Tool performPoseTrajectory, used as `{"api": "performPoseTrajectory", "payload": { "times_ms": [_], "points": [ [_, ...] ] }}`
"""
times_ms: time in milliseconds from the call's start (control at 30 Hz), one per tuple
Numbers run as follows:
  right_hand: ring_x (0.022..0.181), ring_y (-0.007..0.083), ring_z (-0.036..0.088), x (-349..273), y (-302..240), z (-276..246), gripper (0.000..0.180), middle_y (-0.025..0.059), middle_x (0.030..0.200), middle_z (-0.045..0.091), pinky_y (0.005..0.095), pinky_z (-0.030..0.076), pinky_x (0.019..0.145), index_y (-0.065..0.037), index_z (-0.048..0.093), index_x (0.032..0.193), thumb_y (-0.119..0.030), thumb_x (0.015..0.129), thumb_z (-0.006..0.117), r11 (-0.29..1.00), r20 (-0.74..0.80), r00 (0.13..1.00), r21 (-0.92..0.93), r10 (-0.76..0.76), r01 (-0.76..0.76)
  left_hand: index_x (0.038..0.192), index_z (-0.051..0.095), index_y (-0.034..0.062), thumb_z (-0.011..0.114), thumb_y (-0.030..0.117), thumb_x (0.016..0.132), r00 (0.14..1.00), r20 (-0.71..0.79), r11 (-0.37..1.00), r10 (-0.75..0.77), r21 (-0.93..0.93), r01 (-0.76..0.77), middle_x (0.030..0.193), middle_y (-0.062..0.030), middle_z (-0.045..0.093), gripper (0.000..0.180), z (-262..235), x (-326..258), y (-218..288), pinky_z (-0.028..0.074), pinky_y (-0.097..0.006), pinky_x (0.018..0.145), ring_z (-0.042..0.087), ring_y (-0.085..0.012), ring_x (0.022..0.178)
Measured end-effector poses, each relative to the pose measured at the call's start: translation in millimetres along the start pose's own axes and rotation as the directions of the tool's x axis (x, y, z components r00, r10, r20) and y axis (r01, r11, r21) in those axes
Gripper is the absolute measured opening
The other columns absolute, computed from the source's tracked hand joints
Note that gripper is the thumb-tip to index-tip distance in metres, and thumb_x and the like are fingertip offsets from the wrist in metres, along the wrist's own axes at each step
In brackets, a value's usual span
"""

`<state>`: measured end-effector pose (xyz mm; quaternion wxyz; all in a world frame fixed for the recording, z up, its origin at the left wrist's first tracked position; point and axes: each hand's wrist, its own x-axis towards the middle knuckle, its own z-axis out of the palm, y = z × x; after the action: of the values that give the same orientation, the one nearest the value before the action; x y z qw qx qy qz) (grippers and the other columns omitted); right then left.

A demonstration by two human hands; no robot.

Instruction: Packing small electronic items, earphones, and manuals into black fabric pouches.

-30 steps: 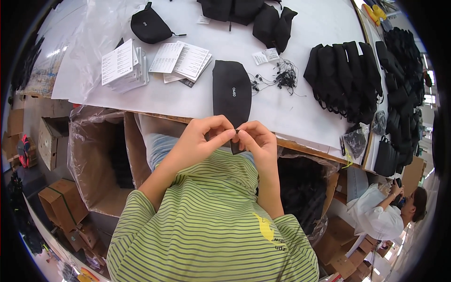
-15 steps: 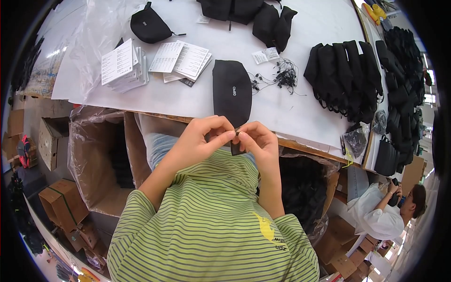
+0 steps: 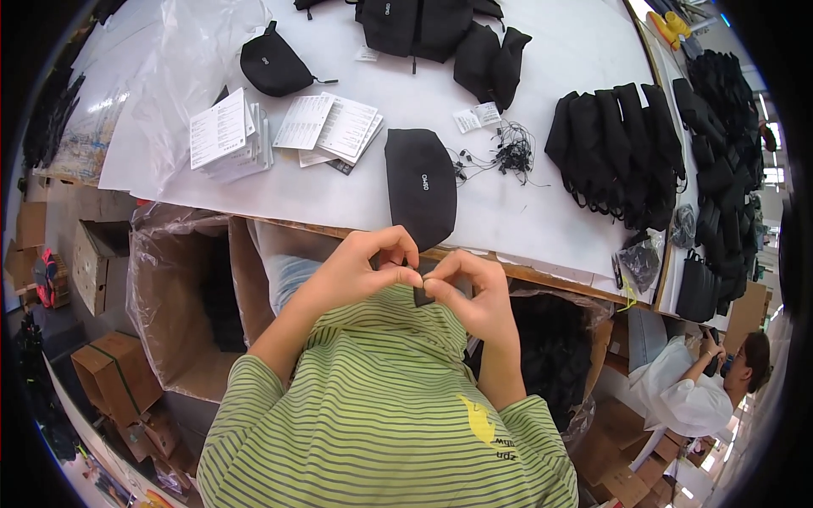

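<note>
At the table's near edge, my left hand (image 3: 364,267) and my right hand (image 3: 474,288) meet with fingertips almost touching. Both are closed in a pinch. A small black piece (image 3: 423,296) hangs at the fingertips, mostly hidden by them; its exact kind cannot be made out. Just beyond my hands lies a flat black zip pouch (image 3: 422,190) with a small white mark. To its right is a tangle of thin black tag strings (image 3: 513,148). Printed white cards lie to its left, one fanned pile (image 3: 339,127) and one standing stack (image 3: 222,131).
Another black pouch (image 3: 275,63) and more black bags (image 3: 415,30) are on the white table (image 3: 330,196). At right is a row of black pouches (image 3: 614,152). Below the edge stands a plastic-lined carton (image 3: 178,313). A co-worker (image 3: 686,389) sits at right.
My hands have shifted slightly, the right one down and a little right, with the pinch kept. The whole table appears a little lower in the picture.
</note>
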<state>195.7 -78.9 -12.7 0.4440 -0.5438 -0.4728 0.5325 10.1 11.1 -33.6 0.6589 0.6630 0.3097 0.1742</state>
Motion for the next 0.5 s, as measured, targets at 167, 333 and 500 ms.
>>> {"api": "performPoseTrajectory", "payload": {
  "times_ms": [167, 333, 500],
  "points": [
    [0.097, 0.0259, 0.053, 41, 17, -4, 0.024, 0.0114, 0.096, 0.06, 0.0363, 0.042, 0.084, -0.001, 0.061, 0.089, -0.02, 0.078, 0.07, 0.853, -0.072, 0.977, -0.504, -0.202, 0.139, 0.077, 0.062, 0.0083, 0.073, 0.02, 0.075, 0.98, 0.098, 0.905, 0.175, 0.375, -0.199, 0.063, -0.0026, 0.048, 0.016, 21, -10, 2, 0.04, -0.03, 0.057, 0.049, -0.016, 0.062],
    [0.109, 0.0333, 0.05, 63, 57, 21, 0.048, 0.0158, 0.122, 0.046, 0.0403, 0.04, 0.091, -0.007, 0.049, 0.105, -0.023, 0.069, 0.076, 0.461, -0.1, 0.933, -0.884, -0.347, 0.077, 0.078, 0.06, 0.0094, 0.07, 0.022, 0.077, 0.866, 0.291, 0.736, 0.408, 0.457, -0.5, 0.074, -0.0028, 0.051, 0.016, 47, -11, -10, 0.043, -0.034, 0.062, 0.052, -0.0211, 0.071],
    [0.1, 0.032, 0.056, 59, 66, -2, 0.023, 0.0142, 0.108, 0.058, 0.0389, 0.045, 0.082, -0.002, 0.055, 0.091, -0.013, 0.076, 0.069, 0.725, -0.233, 0.924, -0.686, -0.302, 0.064, 0.088, 0.061, 0.005, 0.068, 0.011, 0.079, 0.927, -0.004, 0.841, 0.376, 0.422, -0.339, 0.098, -0.0067, 0.06, 0.013, 16, 0, -8, 0.046, -0.034, 0.079, 0.057, -0.0244, 0.089]
  ]
}}
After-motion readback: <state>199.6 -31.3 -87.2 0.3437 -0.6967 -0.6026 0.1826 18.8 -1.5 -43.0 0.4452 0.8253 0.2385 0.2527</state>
